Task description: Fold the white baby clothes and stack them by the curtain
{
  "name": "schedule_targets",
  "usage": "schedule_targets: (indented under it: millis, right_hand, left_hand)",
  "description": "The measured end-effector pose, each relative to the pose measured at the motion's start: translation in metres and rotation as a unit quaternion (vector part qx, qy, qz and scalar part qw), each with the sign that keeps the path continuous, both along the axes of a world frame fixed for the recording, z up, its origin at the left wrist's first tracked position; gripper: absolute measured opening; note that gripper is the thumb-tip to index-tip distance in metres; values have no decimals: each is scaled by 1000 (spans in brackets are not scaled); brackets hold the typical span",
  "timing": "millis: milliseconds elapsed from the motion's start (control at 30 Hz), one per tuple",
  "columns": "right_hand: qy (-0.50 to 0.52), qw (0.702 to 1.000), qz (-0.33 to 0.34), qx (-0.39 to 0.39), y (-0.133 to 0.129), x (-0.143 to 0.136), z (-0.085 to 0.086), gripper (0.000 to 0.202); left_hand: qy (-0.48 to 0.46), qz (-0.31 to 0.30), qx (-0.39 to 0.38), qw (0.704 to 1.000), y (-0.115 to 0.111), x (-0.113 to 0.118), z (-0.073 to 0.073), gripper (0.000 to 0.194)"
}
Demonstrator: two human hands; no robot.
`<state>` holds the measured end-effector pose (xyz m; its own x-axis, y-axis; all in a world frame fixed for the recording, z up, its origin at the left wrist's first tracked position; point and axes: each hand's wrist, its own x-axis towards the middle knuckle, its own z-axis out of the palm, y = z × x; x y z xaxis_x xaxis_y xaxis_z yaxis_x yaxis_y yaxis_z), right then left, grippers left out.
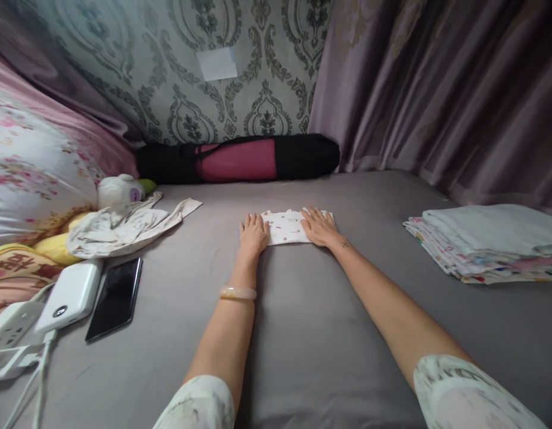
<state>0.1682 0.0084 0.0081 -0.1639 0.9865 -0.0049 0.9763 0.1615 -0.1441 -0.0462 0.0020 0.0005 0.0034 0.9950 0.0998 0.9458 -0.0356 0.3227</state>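
A small white cloth (285, 229) with a scattered print lies folded on the grey bed sheet (298, 310). My left hand (254, 232) rests flat at its left end, palm down, fingers stretched away from me. On its right end lies my right hand (319, 226), also palm down with the fingers spread. Both hands touch the cloth and hide its two ends. Neither hand grips it.
At the right is a stack of folded cloths (490, 244). Leftward lie a crumpled patterned garment (119, 229), a phone (115, 298), a white power bank (70, 295) and a power strip (12, 325) with cables. A black and pink rolled bag (238, 159) lies along the wall.
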Motion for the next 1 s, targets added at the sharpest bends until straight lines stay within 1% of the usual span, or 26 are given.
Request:
schedule_targets:
  millis: [133, 233, 300, 367, 433, 567, 667, 800, 900, 1000]
  right_hand:
    - [1, 1000, -9, -27, 3, -2, 6, 59]
    - [12, 1000, -4, -12, 1, -18, 13, 59]
    - [26, 999, 21, 7, -1, -33, 15, 59]
    - [39, 998, 43, 2, -2, -46, 14, 60]
    - [43, 998, 47, -9, -3, -53, 10, 60]
    - [38, 998, 43, -10, -2, -53, 6, 60]
    - [23, 999, 40, -24, 0, -56, 10, 60]
    - [19, 998, 51, 2, 0, -76, 14, 59]
    - [36, 997, 60, 16, -3, -91, 9, 60]
    - [31, 998, 54, 23, -3, -95, 2, 60]
  left_hand:
    - [-35, 3, -2, 999, 4, -4, -1, 50]
    - [-85, 28, 8, 996, 8, -5, 1, 46]
    - [-109, 46, 23, 993, 11, -7, 2, 45]
    - [-118, 53, 34, 991, 11, -8, 1, 44]
    - [-120, 51, 37, 991, 11, -9, -1, 43]
    - [-131, 54, 36, 989, 12, -12, -3, 46]
    - [-151, 64, 39, 986, 15, -14, -3, 50]
    - [-194, 80, 63, 976, 20, -21, -2, 53]
    - [-219, 93, 77, 968, 21, -24, -2, 54]
    - [-250, 106, 81, 959, 21, -26, -2, 53]
